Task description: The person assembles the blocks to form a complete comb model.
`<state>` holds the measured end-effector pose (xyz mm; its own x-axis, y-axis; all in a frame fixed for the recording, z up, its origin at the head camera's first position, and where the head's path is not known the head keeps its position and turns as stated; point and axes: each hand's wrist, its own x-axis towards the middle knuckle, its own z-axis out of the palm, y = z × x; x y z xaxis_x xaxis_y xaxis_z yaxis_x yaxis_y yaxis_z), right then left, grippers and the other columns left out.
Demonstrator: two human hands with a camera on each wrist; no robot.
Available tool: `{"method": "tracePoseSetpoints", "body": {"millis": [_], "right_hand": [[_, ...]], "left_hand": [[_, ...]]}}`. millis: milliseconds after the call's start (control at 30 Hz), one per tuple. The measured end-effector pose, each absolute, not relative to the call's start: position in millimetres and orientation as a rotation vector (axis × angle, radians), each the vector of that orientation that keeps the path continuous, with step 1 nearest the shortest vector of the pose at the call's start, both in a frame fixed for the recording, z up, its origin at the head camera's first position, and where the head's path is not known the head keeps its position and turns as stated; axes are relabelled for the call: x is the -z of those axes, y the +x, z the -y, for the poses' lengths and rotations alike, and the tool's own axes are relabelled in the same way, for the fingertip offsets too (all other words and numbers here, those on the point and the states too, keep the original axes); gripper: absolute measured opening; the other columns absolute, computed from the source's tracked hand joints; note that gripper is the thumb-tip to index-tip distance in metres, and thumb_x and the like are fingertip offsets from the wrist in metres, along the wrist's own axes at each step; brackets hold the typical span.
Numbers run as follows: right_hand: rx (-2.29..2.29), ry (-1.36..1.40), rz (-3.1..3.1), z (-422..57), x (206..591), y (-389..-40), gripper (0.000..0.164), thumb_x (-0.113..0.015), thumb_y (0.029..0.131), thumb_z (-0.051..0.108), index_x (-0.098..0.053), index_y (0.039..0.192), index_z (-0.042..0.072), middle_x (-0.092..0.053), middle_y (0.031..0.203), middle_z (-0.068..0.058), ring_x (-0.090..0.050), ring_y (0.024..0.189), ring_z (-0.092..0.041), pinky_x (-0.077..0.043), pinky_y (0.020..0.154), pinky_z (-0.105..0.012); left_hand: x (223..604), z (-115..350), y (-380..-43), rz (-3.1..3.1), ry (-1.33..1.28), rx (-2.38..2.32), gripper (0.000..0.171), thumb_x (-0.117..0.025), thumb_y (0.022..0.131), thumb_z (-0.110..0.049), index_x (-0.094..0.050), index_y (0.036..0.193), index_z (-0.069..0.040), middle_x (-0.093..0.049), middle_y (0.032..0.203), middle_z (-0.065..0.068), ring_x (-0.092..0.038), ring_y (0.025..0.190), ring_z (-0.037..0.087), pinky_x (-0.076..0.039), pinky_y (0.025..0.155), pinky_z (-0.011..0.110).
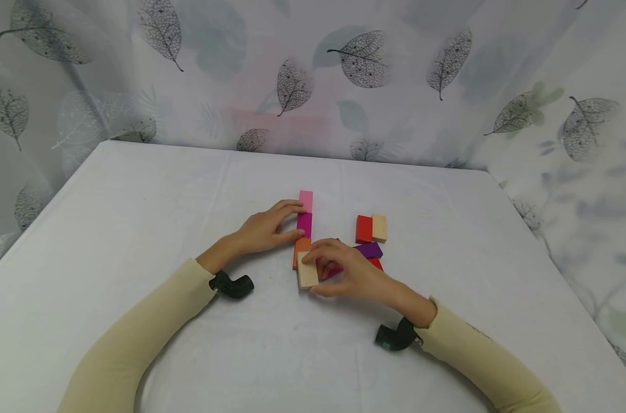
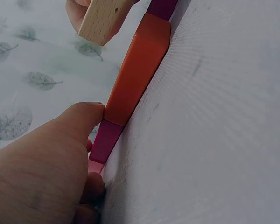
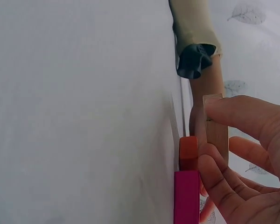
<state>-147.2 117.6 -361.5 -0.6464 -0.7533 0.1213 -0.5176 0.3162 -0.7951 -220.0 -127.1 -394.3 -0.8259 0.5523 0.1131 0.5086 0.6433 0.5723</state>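
Note:
A pale wooden block (image 1: 307, 275) is pinched between the thumb and fingers of my right hand (image 1: 356, 275). It is held raised at the near end of a row, overlapping the orange block (image 2: 137, 70) in the head view. Beyond the orange block, a magenta block (image 1: 304, 225) and a pink block (image 1: 306, 201) continue the row end to end. My left hand (image 1: 261, 230) lies along the row's left side. Its fingertips touch the pink block, and its thumb tip rests by the joint of magenta and orange. Another magenta block (image 3: 186, 196) lies under my right hand, partly hidden.
Right of the row are a purple block (image 1: 369, 250) and a red block (image 1: 376, 264), partly covered by my right hand. Farther back, a red block (image 1: 364, 229) and a pale wooden block (image 1: 379, 228) stand side by side. A white cloth (image 1: 271, 355) covers the table.

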Motion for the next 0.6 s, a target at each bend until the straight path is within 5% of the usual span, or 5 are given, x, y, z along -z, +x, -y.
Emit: {"method": "tracePoseSetpoints", "body": {"millis": [600], "right_hand": [[1.153,-1.174,-2.35,-111,362,-132,0.042,-0.08,0.08,0.012,-0.063,0.117,0.004,-0.055,0.122,-0.011,-0.062,0.089,-0.013,-0.054,0.081,-0.028]], "left_hand": [[397,127,-221,-2.778,0.891,-0.937,0.055,-0.06,0.095,-0.041,-0.046,0.143,-0.019,-0.035,0.153,0.0,-0.05,0.074,0.014,-0.043,0.072,0.033]]}}
